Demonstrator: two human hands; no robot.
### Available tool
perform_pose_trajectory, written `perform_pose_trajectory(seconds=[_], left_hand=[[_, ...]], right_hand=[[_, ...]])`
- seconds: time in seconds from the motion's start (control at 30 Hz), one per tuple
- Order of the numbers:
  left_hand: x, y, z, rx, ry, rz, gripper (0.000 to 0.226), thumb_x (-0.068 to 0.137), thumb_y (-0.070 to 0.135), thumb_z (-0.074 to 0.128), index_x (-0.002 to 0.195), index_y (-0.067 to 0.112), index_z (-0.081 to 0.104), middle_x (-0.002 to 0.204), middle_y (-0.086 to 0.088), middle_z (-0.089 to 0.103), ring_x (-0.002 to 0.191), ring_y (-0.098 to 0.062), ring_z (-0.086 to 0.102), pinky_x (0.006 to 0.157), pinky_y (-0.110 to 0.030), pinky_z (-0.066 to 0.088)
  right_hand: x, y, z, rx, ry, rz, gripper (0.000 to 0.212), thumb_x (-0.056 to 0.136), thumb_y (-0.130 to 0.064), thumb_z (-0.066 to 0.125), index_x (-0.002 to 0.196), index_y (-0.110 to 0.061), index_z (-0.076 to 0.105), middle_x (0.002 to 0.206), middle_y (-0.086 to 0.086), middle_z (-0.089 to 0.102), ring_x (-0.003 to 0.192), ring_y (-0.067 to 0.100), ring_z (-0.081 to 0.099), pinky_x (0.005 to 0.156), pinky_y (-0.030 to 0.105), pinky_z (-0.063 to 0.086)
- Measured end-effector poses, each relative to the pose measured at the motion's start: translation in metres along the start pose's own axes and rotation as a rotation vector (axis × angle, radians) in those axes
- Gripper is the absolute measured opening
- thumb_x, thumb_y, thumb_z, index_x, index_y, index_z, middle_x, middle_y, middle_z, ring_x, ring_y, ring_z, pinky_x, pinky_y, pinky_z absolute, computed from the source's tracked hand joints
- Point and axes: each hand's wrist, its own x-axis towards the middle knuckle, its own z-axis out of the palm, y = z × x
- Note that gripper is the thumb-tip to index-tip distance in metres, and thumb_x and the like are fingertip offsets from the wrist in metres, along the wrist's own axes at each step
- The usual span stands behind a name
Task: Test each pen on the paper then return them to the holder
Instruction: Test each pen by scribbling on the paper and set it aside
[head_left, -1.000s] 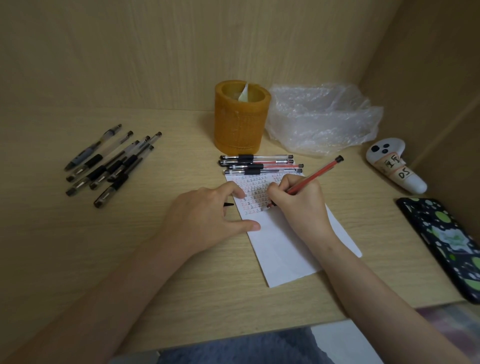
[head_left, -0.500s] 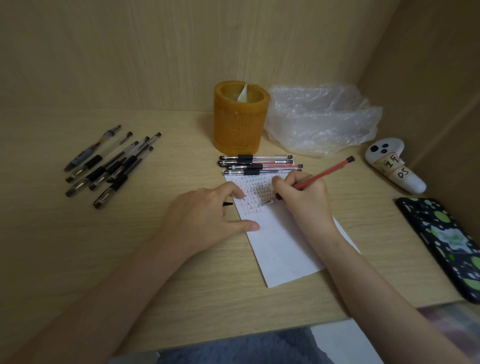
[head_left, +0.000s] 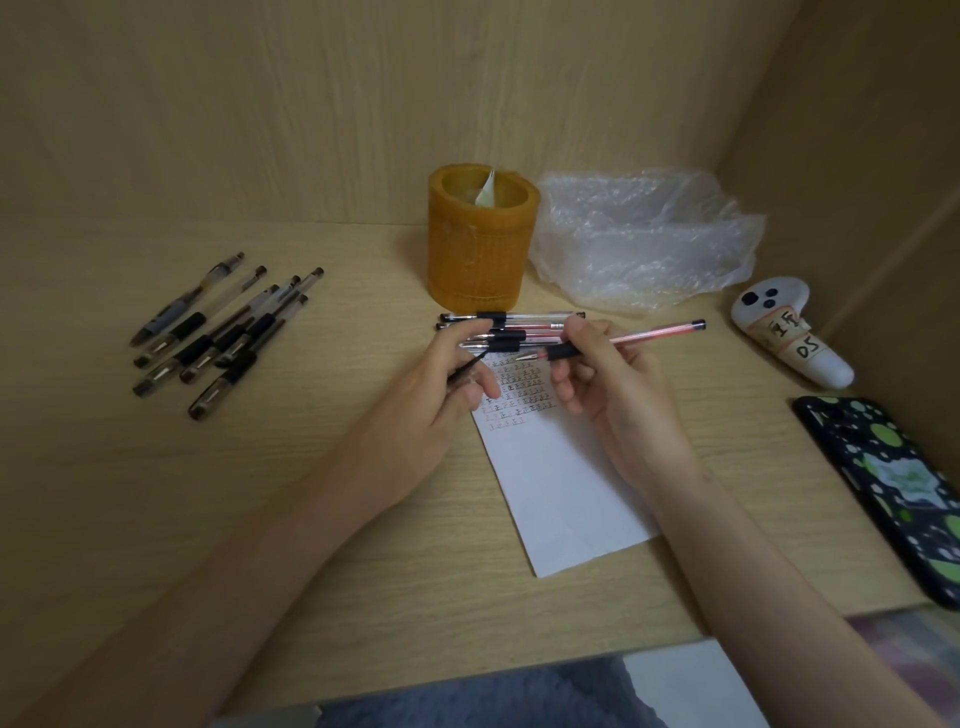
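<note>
My right hand holds a red pen level above the white paper, its tip pointing left. My left hand is raised beside it and pinches a small dark pen cap close to the pen's tip. The paper's top bears rows of small red and black marks. Several pens lie in a row just beyond the paper. Behind them stands the orange cylindrical holder. Several more black pens lie in a loose group at the left.
A crumpled clear plastic bag sits right of the holder. A white controller lies at the far right, with a phone in a dark spotted case nearer the desk's front edge. Wooden walls close the back and right.
My right hand stopped writing and lifted the red pen off the paper, turning it level. My left hand rose from the paper's edge, bringing the cap toward the pen's tip.
</note>
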Motion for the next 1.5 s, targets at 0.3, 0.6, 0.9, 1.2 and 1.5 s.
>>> perform_pose_trajectory(seconds=[0.3,0.6,0.9,1.2,1.5], left_hand=[[0.000,-0.001,0.003,-0.012,-0.033,0.028,0.061,0.094,0.008,0.048,0.135,0.043,0.020,0.101,0.020,0.060,0.097,0.006,0.056,0.087,-0.008,0.039],[0.001,0.001,0.000,0.030,0.137,0.007,0.032,0.085,0.016,0.063,0.112,0.031,0.055,0.082,0.010,0.068,0.070,0.002,0.064,0.070,-0.016,0.050],[0.000,0.001,-0.001,0.158,0.158,0.036,0.012,0.086,0.020,0.062,0.093,0.015,0.069,0.065,0.008,0.061,0.053,-0.008,0.055,0.054,-0.018,0.045],[-0.001,-0.001,-0.002,0.167,0.128,0.023,0.012,0.085,0.021,0.063,0.095,0.016,0.069,0.069,0.006,0.064,0.067,-0.004,0.059,0.065,-0.017,0.044],[0.006,-0.004,0.002,0.456,0.270,-0.037,0.023,0.086,0.038,0.058,0.103,0.025,0.066,0.073,0.009,0.061,0.067,-0.009,0.054,0.062,-0.028,0.040]], right_hand=[[-0.003,0.000,0.006,-0.057,-0.078,0.044,0.039,0.095,-0.013,0.053,0.057,-0.022,0.061,0.052,0.002,0.056,0.043,0.014,0.045,0.040,0.022,0.033],[-0.005,0.003,0.006,-0.121,-0.156,0.010,0.006,0.076,-0.019,0.066,0.071,-0.015,0.065,0.055,0.002,0.060,0.043,0.009,0.048,0.039,0.016,0.036],[-0.003,0.003,0.002,-0.084,-0.142,0.018,0.004,0.072,-0.012,0.071,0.074,-0.010,0.068,0.056,0.005,0.062,0.042,0.011,0.050,0.039,0.018,0.038],[-0.003,0.006,0.002,-0.099,-0.194,0.035,0.002,0.073,-0.012,0.070,0.073,-0.013,0.069,0.056,0.006,0.064,0.043,0.011,0.051,0.040,0.016,0.038],[0.000,0.007,0.007,-0.080,-0.093,0.159,0.028,0.090,-0.023,0.058,0.081,0.003,0.063,0.063,0.009,0.067,0.045,0.012,0.051,0.040,0.017,0.037]])
